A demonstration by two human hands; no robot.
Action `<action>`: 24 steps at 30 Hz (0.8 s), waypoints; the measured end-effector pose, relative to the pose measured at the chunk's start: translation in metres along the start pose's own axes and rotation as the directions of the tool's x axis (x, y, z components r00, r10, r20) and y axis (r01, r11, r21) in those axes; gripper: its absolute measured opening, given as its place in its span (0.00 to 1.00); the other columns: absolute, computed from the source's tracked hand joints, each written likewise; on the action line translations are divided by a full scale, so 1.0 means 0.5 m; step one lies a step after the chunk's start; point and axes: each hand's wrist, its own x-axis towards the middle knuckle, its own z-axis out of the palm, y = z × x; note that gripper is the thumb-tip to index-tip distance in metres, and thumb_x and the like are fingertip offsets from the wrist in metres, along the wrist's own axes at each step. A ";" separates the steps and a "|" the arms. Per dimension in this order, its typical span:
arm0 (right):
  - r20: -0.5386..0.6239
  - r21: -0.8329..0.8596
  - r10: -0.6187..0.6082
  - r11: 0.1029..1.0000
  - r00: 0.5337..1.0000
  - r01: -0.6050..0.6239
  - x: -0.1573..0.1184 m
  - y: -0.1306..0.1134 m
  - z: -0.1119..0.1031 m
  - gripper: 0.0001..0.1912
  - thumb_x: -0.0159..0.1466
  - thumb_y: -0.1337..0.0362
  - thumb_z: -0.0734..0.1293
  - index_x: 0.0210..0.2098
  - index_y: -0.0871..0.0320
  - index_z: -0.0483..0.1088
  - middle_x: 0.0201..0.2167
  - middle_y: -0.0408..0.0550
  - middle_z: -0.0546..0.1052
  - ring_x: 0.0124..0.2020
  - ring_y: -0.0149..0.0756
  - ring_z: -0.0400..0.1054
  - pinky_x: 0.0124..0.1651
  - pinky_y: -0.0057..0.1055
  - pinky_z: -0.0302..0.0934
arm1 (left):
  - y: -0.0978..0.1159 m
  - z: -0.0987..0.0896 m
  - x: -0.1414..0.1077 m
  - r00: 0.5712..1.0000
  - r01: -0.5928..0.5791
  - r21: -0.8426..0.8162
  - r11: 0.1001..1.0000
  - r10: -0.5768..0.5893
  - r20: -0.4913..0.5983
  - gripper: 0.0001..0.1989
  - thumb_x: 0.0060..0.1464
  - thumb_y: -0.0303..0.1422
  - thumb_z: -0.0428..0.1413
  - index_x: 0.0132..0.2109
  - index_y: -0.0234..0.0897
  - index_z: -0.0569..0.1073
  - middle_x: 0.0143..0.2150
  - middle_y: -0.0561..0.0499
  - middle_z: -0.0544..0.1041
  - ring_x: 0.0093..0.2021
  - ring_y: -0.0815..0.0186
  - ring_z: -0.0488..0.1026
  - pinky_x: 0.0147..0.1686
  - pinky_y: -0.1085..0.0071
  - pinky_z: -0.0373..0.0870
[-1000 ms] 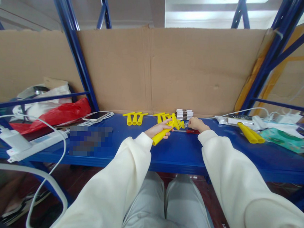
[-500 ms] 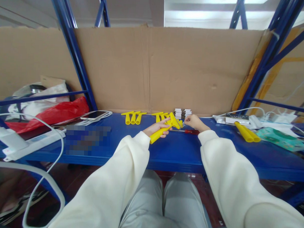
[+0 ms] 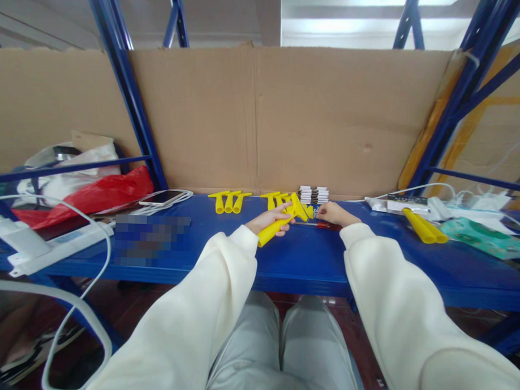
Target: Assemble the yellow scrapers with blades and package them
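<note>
My left hand [image 3: 268, 218] is wrapped round a yellow T-shaped scraper handle [image 3: 272, 234], its wide head pointing away from me and to the right. My right hand [image 3: 334, 213] is low over the blue table, its fingertips pinched together beside some tiny parts; whatever they grip is too small to see. Small yellow pieces [image 3: 309, 211] lie between the scraper head and my right fingers. A screwdriver with a red handle [image 3: 327, 225] rests just below my right hand, partly covered by it.
Three yellow T-shaped handles [image 3: 229, 203] lie left of centre, with more [image 3: 270, 200] behind my left hand. White-and-dark stacked pieces [image 3: 313, 194] stand against the cardboard [image 3: 331, 123]. Yellow tubes [image 3: 425, 228], a green packet [image 3: 482, 237] and cables are at right; a power strip [image 3: 62, 248] is at left.
My right hand has shifted very slightly, with its fingertips lower and closer to the tabletop. The left hand keeps its hold on the yellow scraper handle, almost still.
</note>
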 end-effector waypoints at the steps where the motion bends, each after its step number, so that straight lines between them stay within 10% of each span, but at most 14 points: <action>1: 0.001 0.000 -0.003 1.000 1.000 0.003 -0.001 -0.001 0.000 0.07 0.57 0.69 0.68 0.26 0.60 0.79 0.26 0.47 0.81 0.30 0.35 0.73 0.35 0.24 0.63 | 0.001 0.002 -0.001 1.000 0.000 0.008 1.000 0.000 -0.005 0.43 0.56 0.22 0.54 0.72 0.49 0.43 0.33 0.53 0.70 0.19 0.74 0.64 0.18 0.80 0.55; 19: 0.040 -0.156 0.077 0.985 0.996 -0.070 0.001 -0.029 0.000 0.07 0.55 0.70 0.67 0.27 0.61 0.79 0.27 0.50 0.81 0.30 0.35 0.72 0.31 0.25 0.58 | 0.003 -0.002 -0.001 0.999 0.028 0.031 0.999 -0.029 0.024 0.41 0.58 0.22 0.51 0.72 0.47 0.40 0.31 0.54 0.70 0.18 0.74 0.63 0.17 0.80 0.55; 24: -0.172 0.132 -0.005 0.991 0.985 0.028 -0.002 -0.021 -0.008 0.06 0.53 0.70 0.67 0.21 0.60 0.75 0.22 0.48 0.78 0.28 0.36 0.71 0.33 0.27 0.61 | 0.006 -0.006 -0.005 0.996 0.017 0.011 1.000 -0.018 0.083 0.40 0.59 0.23 0.51 0.72 0.48 0.41 0.32 0.54 0.69 0.18 0.74 0.63 0.16 0.81 0.53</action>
